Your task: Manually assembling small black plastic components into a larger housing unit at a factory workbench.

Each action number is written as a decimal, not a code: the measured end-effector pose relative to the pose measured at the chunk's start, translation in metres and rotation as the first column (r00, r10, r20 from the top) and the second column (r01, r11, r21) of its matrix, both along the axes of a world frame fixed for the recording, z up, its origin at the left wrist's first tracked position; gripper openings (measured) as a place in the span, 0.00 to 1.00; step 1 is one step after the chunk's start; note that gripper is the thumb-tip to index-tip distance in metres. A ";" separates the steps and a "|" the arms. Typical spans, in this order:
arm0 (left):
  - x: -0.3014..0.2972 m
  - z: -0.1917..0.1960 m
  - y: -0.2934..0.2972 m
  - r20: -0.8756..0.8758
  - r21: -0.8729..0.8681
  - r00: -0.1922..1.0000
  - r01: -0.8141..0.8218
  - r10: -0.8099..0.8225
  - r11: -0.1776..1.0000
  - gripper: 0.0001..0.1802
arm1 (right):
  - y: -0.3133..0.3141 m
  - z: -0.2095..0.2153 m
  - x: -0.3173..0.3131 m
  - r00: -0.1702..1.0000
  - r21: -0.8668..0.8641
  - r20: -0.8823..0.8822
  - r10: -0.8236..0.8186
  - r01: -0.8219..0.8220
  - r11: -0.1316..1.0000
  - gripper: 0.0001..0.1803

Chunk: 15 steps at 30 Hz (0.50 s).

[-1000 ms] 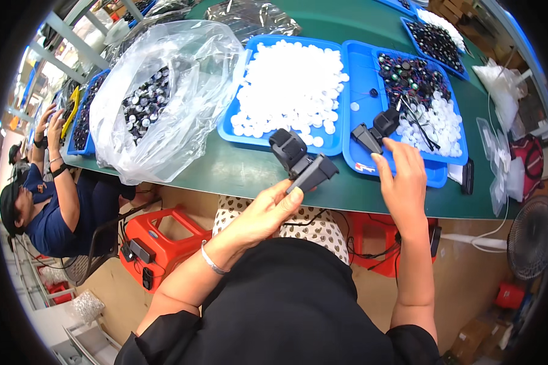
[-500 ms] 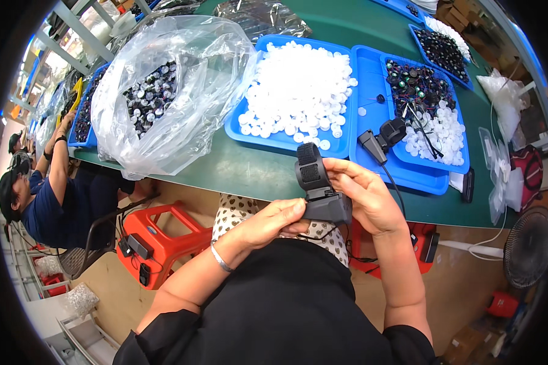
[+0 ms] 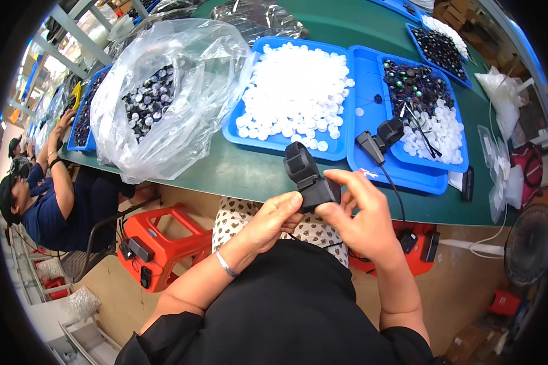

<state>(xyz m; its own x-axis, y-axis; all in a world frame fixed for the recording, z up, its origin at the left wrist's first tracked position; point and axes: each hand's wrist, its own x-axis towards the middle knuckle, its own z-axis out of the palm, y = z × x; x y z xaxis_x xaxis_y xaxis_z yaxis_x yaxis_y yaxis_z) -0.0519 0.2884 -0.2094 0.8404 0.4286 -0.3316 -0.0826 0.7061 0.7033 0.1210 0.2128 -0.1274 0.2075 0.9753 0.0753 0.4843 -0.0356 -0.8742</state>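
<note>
A black strapped device (image 3: 316, 191) is grasped in the grip of the left hand (image 3: 266, 224) by the near edge of the counter (image 3: 237, 170); its three o'clock side is flanked by the right hand (image 3: 365, 213), whose grip cannot be judged. Around it, a blue tray (image 3: 259, 143) of white discs (image 3: 298, 85) is placed at twelve, a similar device (image 3: 369, 145) at two, a clear bag (image 3: 195, 140) at ten.

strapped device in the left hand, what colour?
The strapped device in the left hand is black, strap included; best seen in the head view.
</note>
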 end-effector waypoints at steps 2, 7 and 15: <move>0.001 0.003 -0.006 -0.020 0.142 0.999 -0.047 0.050 0.989 0.22 | 0.003 -0.017 -0.004 0.967 0.232 0.254 -0.035 -0.025 0.972 0.23; 0.003 0.011 -0.009 -0.126 0.057 0.992 -0.024 0.031 0.998 0.17 | 0.004 -0.036 0.002 0.894 0.367 0.432 -0.120 -0.053 0.929 0.13; 0.016 0.026 -0.013 -0.144 0.205 0.989 -0.001 0.031 0.979 0.19 | -0.005 -0.045 0.017 0.910 0.425 0.384 -0.156 -0.023 0.905 0.14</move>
<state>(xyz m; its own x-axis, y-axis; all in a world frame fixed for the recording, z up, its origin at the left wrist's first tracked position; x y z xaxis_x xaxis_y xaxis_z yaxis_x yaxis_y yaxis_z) -0.0355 0.2754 -0.1837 0.7819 0.5128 -0.3545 0.0214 0.5463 0.8373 0.1378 0.2080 -0.1722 0.1350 0.8205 0.5554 0.8032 0.2376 -0.5462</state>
